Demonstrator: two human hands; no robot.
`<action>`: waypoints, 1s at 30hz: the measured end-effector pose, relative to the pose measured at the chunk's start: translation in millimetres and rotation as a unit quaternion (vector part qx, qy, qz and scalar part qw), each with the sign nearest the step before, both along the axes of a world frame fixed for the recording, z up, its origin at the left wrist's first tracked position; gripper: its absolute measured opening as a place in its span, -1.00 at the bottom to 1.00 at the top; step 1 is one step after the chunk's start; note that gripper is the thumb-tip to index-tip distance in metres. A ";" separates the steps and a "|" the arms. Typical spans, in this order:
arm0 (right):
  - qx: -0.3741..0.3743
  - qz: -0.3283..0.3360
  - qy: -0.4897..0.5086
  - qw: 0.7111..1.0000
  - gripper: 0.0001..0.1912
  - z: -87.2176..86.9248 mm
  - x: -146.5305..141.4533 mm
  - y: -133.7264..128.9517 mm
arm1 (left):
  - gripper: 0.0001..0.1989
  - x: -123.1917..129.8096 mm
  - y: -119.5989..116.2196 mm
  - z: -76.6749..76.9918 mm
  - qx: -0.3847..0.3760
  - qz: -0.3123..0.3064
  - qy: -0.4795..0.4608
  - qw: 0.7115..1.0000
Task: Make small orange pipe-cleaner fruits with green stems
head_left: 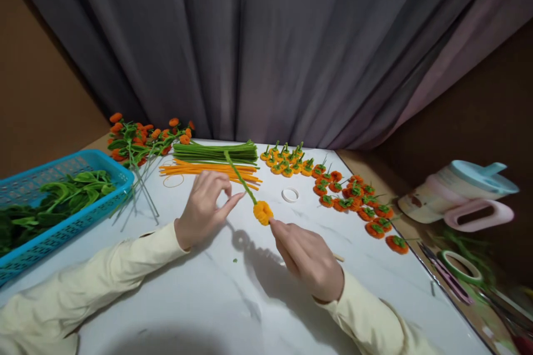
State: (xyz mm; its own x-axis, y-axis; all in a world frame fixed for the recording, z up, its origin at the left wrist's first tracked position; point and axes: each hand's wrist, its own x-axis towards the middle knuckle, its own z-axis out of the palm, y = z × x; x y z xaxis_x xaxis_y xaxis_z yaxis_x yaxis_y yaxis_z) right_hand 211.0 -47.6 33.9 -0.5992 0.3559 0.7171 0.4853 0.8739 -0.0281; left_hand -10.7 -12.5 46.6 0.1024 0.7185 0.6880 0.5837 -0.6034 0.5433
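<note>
- I see, on the head view, the flower [263,212] held up over the table [233,299], about midway between its left and right edges, between the two hands.
- Stem [241,177] is the long axis: I read it running from the flower up toward the far edge, leaning left.
- So the flower end points to the right hand [308,258], and the stem passes just beside the left thumb tip.
- Right hand is nearer the flower; left hand [206,205] is nearer the stem.
- Right hand: fingertips together, pinched on the flower's lower right rim.
- Left hand: thumb and forefinger apart, making a loose ring, other fingers curled; I see nothing held. Can't tell if the thumb touches the stem.
- Stick [339,257]: one end shows beside the right wrist; can't tell if held or lying there.
- Far edge, middle: green stems [200,152], with orange strips [191,168] just on the near side.
- Right of those, yellow flowers [287,169]; orange flowers [352,191] run down toward the right edge.
- White ring [290,201] lies beyond the right hand.
- Left edge: blue basket [95,211] with leaves [75,191]. Far left corner: bunch of orange blooms [141,133].
- Past the right edge: cup [433,194], scissors [453,283].
</note>
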 end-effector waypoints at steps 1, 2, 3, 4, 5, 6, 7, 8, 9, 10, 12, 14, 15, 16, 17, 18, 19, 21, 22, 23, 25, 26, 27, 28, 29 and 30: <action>0.069 0.003 -0.029 0.997 -0.61 5.2 0.5 0.7 | -0.76 0.1 -5.4 2.4 -0.008 0.000 -0.022 1.000; 0.117 0.006 -0.054 0.992 -0.62 9.3 0.3 1.7 | -0.75 0.6 -11.1 3.2 -0.060 -0.041 -0.040 0.997; 0.148 0.011 -0.074 0.986 -0.65 11.9 -0.7 2.7 | -0.77 1.5 -16.8 2.6 -0.158 -0.105 -0.056 0.980; 0.165 0.016 -0.089 0.982 -0.68 12.8 -2.5 3.5 | -0.79 2.9 -22.1 0.5 -0.262 -0.172 -0.085 0.946; 0.175 0.021 -0.098 0.979 -0.69 12.0 -4.9 4.1 | -0.75 4.7 -26.4 -2.9 -0.344 -0.222 -0.128 0.903; 0.180 0.026 -0.102 0.978 -0.70 9.5 -7.6 4.4 | -0.71 6.6 -29.4 -7.4 -0.399 -0.252 -0.172 0.865; 0.181 0.032 -0.103 0.978 -0.70 5.6 -10.4 4.4 | -0.67 8.5 -31.2 -12.6 -0.439 -0.268 -0.219 0.829; 0.178 0.038 -0.101 0.978 -0.70 0.6 -12.9 4.3 | -0.64 10.1 -31.8 -18.1 -0.467 -0.279 -0.268 0.795; 0.172 0.045 -0.095 0.980 -0.72 -5.0 -15.0 4.0 | -0.62 11.3 -31.5 -23.8 -0.485 -0.285 -0.302 0.769; 0.162 0.050 -0.089 0.981 -0.73 -10.7 -16.6 3.8 | -0.61 12.0 -30.6 -29.2 -0.496 -0.288 -0.325 0.752; 0.140 0.065 -0.078 0.985 -0.74 -21.1 -18.2 3.7 | -0.63 12.0 -28.4 -38.1 -0.508 -0.290 -0.338 0.737; 0.119 0.077 -0.071 0.987 -0.74 -28.5 -18.4 4.2 | -0.66 11.0 -27.0 -43.5 -0.510 -0.282 -0.328 0.743; 0.112 0.081 -0.066 0.988 -0.75 -31.0 -18.4 4.8 | -0.67 10.5 -26.7 -44.7 -0.507 -0.273 -0.318 0.753; 0.105 0.082 -0.060 0.989 -0.76 -32.8 -18.3 5.5 | -0.67 10.1 -26.6 -45.1 -0.501 -0.261 -0.305 0.767; 0.095 0.080 -0.053 0.991 -0.77 -34.1 -18.3 6.2 | -0.67 10.0 -26.6 -44.9 -0.493 -0.246 -0.290 0.783; 0.084 0.076 -0.045 0.993 -0.78 -35.0 -18.3 6.9 | -0.66 10.0 -26.7 -44.4 -0.485 -0.230 -0.272 0.799; 0.072 0.073 -0.038 0.994 -0.78 -35.7 -18.3 7.4 | -0.64 10.3 -26.8 -43.9 -0.478 -0.215 -0.257 0.812; 0.056 0.068 -0.027 0.996 -0.78 -36.7 -17.9 7.9 | -0.62 11.2 -27.0 -43.3 -0.469 -0.192 -0.238 0.828; 0.051 0.064 -0.025 0.996 -0.78 -37.1 -17.5 7.8 | -0.62 11.7 -27.0 -43.5 -0.469 -0.185 -0.236 0.831; 0.048 0.058 -0.026 0.997 -0.78 -37.5 -17.0 7.7 | -0.62 12.1 -27.1 -43.9 -0.470 -0.181 -0.236 0.831; 0.039 0.042 -0.032 0.998 -0.76 -38.2 -15.7 7.4 | -0.63 12.7 -27.4 -45.0 -0.472 -0.174 -0.239 0.830; 0.033 0.036 -0.037 0.998 -0.76 -38.4 -15.1 7.3 | -0.63 12.8 -27.6 -45.5 -0.473 -0.173 -0.238 0.831; 0.027 0.034 -0.042 0.998 -0.75 -38.6 -14.7 7.2 | -0.64 12.8 -28.0 -45.9 -0.472 -0.172 -0.234 0.833; 0.023 0.036 -0.046 0.998 -0.74 -38.7 -14.6 7.2 | -0.65 12.7 -28.5 -46.2 -0.469 -0.170 -0.227 0.836; 0.020 0.040 -0.047 0.998 -0.73 -38.7 -14.7 7.2 | -0.65 12.4 -29.1 -46.3 -0.467 -0.169 -0.220 0.840; 0.016 0.045 -0.046 0.998 -0.73 -38.7 -15.2 7.1 | -0.65 12.0 -29.8 -46.5 -0.464 -0.171 -0.215 0.842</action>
State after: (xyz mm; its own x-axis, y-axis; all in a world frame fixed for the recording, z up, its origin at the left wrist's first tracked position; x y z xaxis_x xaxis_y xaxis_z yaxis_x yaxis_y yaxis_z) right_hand 195.9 -40.4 -4.7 -0.6920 0.2760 0.6670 0.4044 0.9136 0.0415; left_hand 1.3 -42.2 0.1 0.2980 0.9460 -0.1275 0.0913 0.1047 0.9903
